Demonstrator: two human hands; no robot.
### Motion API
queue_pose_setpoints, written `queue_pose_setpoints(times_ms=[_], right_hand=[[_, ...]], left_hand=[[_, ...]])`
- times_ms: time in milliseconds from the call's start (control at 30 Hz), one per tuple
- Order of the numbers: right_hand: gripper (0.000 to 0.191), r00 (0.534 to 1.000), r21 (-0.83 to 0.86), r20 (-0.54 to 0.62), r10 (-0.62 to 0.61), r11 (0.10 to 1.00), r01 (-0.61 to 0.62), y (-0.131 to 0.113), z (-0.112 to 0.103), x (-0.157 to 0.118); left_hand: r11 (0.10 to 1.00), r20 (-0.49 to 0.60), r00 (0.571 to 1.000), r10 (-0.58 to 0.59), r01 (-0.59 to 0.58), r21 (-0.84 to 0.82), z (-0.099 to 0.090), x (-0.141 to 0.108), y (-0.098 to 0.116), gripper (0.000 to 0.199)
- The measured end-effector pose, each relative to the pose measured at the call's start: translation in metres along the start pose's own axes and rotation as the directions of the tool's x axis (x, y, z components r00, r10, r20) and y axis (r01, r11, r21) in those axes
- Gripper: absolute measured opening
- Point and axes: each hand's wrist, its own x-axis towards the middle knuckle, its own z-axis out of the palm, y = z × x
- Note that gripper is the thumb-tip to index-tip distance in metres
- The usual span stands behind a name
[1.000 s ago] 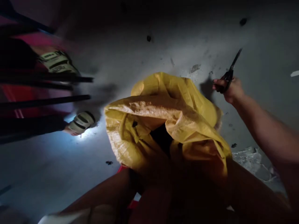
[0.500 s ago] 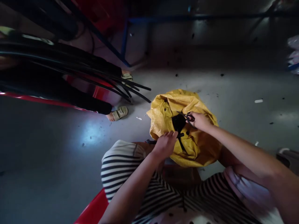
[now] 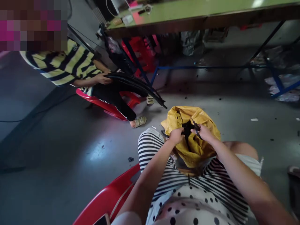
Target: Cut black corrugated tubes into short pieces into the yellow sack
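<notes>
A yellow bag [image 3: 208,120] stands with its mouth open between my knees, dark inside. My left hand [image 3: 177,136] is closed over the bag's near left edge on a black tube [image 3: 165,134], part of which shows left of the hand. My right hand [image 3: 204,132] grips black-handled scissors [image 3: 197,128] above the bag's mouth, blades pointing up and left. The hands are a short way apart. Dark pieces in the bag are too dim to tell.
At the left, another person in a striped shirt [image 3: 61,67] sits on a red chair [image 3: 93,99], holding long black tubes [image 3: 138,84] that reach toward the bag. A green-topped table [image 3: 187,15] with blue legs stands ahead. My red chair [image 3: 105,198] is below me.
The view has tilted up, bringing the table and the other person's upper body into sight. The short tube end right of my left hand no longer shows clearly. The scissors point more upward.
</notes>
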Motion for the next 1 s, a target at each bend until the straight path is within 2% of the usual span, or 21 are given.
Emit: queue_pose_setpoints(times_ms=[67, 100, 200, 300, 400, 533, 633, 700, 867, 1000], right_hand=[[0.037, 0.996, 0.21, -0.082, 0.02, 0.978, -0.003, -0.002, 0.005, -0.033], [0.037, 0.99, 0.257, -0.132, 0.04, 0.966, -0.004, -0.003, 0.01, -0.052], [0.035, 0.953, 0.322, -0.275, 0.123, 0.946, -0.03, -0.007, 0.025, -0.101], [0.038, 0.92, 0.382, -0.354, 0.169, 0.924, -0.023, -0.008, 0.029, -0.13], [0.043, 0.906, 0.423, -0.391, 0.163, 0.906, 0.02, -0.005, 0.016, -0.143], [0.048, 0.904, 0.433, -0.402, 0.149, 0.9, 0.043, -0.004, -0.013, -0.153], [0.055, 0.904, 0.538, -0.402, 0.144, 0.836, 0.106, -0.011, -0.029, -0.165], [0.058, 0.883, 0.579, -0.44, 0.166, 0.804, 0.137, -0.016, -0.037, -0.175], [0.056, 0.797, 0.582, -0.554, 0.241, 0.796, 0.164, -0.017, -0.048, -0.199], [0.058, 0.81, 0.688, -0.524, 0.264, 0.692, 0.22, -0.011, -0.046, -0.209]], left_hand=[[0.993, -0.039, 0.995, 0.096, -0.093, 0.076, 0.002, -0.021, 0.013, 0.024], [0.983, -0.043, 0.988, 0.149, -0.144, 0.116, 0.005, -0.033, 0.021, 0.023], [0.947, -0.034, 0.965, 0.259, -0.246, 0.206, 0.02, -0.065, 0.044, 0.022], [0.924, -0.072, 0.949, 0.308, -0.28, 0.259, 0.029, -0.085, 0.059, 0.019], [0.894, -0.122, 0.912, 0.391, -0.345, 0.286, 0.024, -0.093, 0.07, 0.017], [0.833, -0.195, 0.836, 0.514, -0.431, 0.346, 0.005, -0.098, 0.086, 0.022], [0.804, -0.223, 0.797, 0.561, -0.459, 0.378, -0.005, -0.104, 0.098, 0.025], [0.798, -0.216, 0.794, 0.569, -0.468, 0.381, -0.008, -0.108, 0.104, 0.024], [0.794, -0.177, 0.789, 0.588, -0.522, 0.311, -0.017, -0.116, 0.111, 0.027], [0.801, -0.106, 0.799, 0.591, -0.568, 0.189, -0.03, -0.13, 0.118, 0.028]])
